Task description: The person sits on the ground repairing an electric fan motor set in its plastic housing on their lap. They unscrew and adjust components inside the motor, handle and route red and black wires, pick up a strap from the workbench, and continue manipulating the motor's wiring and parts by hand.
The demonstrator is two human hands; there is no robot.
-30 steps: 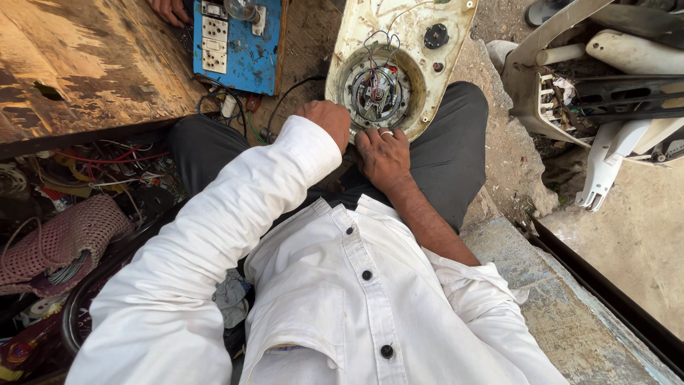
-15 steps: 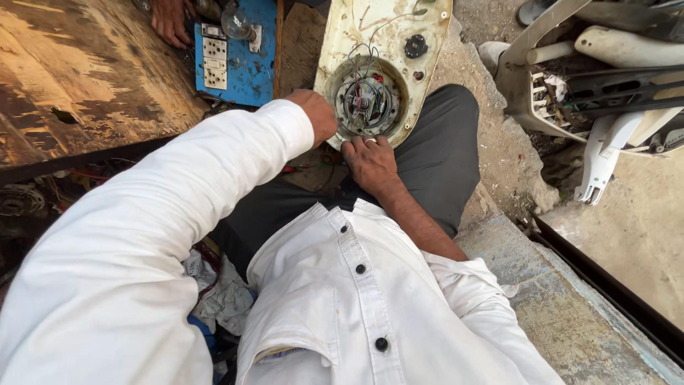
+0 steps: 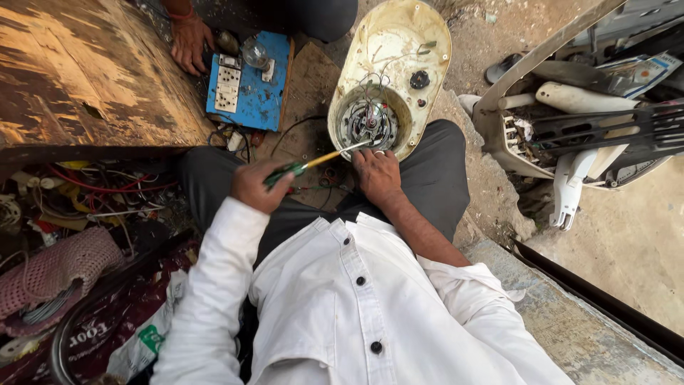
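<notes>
Left hand [image 3: 258,187] closed around a green-handled screwdriver [image 3: 313,162]; yellow shank, tip reaching into the round motor [image 3: 368,122] set in the cream oval housing [image 3: 399,53]. Housing stands tilted between the knees, just far of both hands, centre of scene. Right hand [image 3: 377,175] rests at the housing's near rim, fingers [image 3: 365,158] curled down against it; can't tell if they grip anything. Thin wires [image 3: 377,75] loop up from the motor across the inner face of the housing, and a small black knob [image 3: 420,79] sits right of them. Far left of the housing: a blue rectangular switchboard [image 3: 249,89] lying flat on the ground, with a white socket plate [image 3: 228,89] and a clear bulb [image 3: 254,51] on it. Another person's hand [image 3: 189,43] rests at the board's far left edge. Left: a worn wooden board [image 3: 78,71], and under it a tangle of red and yellow wires [image 3: 78,189]. Near left: a pink woven bag [image 3: 53,267] and a white-and-green plastic packet [image 3: 146,342], crumpled, beside a dark red printed sack [image 3: 107,314]. Right: stripped cream fan body [image 3: 570,135] with black grille bars, well apart from the hands.
</notes>
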